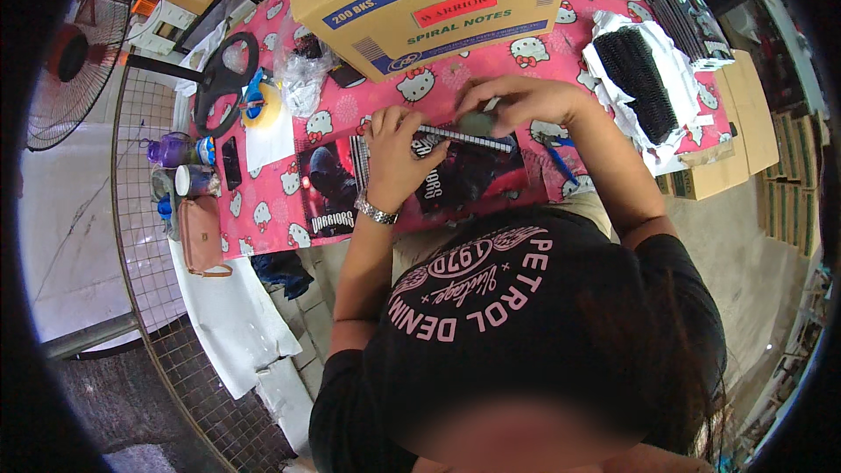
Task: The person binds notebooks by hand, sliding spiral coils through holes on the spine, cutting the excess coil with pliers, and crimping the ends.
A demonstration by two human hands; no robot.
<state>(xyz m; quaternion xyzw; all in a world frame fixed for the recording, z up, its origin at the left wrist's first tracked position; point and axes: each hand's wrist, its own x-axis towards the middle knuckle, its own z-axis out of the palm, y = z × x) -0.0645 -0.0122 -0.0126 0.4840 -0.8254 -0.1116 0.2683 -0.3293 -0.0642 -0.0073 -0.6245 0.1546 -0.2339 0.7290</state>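
Note:
My left hand (394, 144), with a metal watch at its wrist, grips a dark notebook (464, 137) whose row of holes along the edge faces up. Its fingers and thumb close on the notebook's left part. Over the right part of that edge hovers my right hand (530, 103), its bent fingers and thumb apart and slightly blurred. A greyish patch shows below those fingers; I cannot make out what it is. Beneath my hands lie dark printed covers (328, 188) with red areas. Just right of them rests a blue pen (561, 165).
A large cardboard box (438, 13) stands at the back of the pink patterned tablecloth (263, 210). Black spiral coils (635, 83) lie on white paper at right, near stacked notebooks (688, 22). At left are a tape roll (263, 107), phone (231, 164) and pink pouch (201, 232).

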